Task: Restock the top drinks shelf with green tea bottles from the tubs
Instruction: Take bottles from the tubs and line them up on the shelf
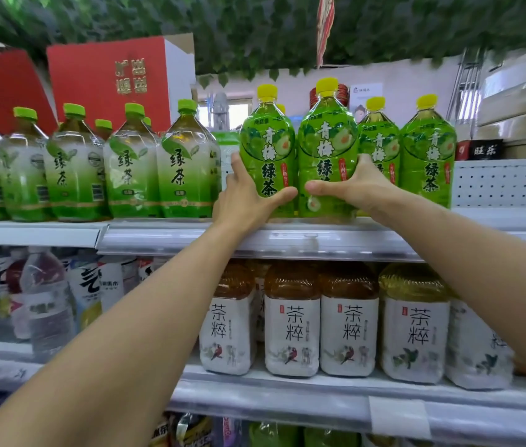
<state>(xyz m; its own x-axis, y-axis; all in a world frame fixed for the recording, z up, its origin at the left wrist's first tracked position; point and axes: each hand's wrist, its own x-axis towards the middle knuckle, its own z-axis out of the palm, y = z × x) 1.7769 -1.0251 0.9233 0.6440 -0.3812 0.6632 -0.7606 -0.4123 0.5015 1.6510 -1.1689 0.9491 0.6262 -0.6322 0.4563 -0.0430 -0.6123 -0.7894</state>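
Two green tea bottles with yellow caps stand side by side at the front of the top shelf [171, 237]. My left hand [242, 196] grips the left bottle [266, 146] low on its body, thumb across the label. My right hand [355, 187] grips the right bottle [327, 146] the same way. Both bottles look upright with their bases on the shelf. Two more yellow-capped green tea bottles [427, 150] stand just right of them. No tubs are in view.
Left of my hands stands a row of green-capped tea bottles [132, 166]. Red boxes [106, 79] sit behind them. Brown tea bottles with white labels [348, 321] fill the shelf below. A perforated white panel [507, 182] and stacked beige trays [519, 104] are at the right.
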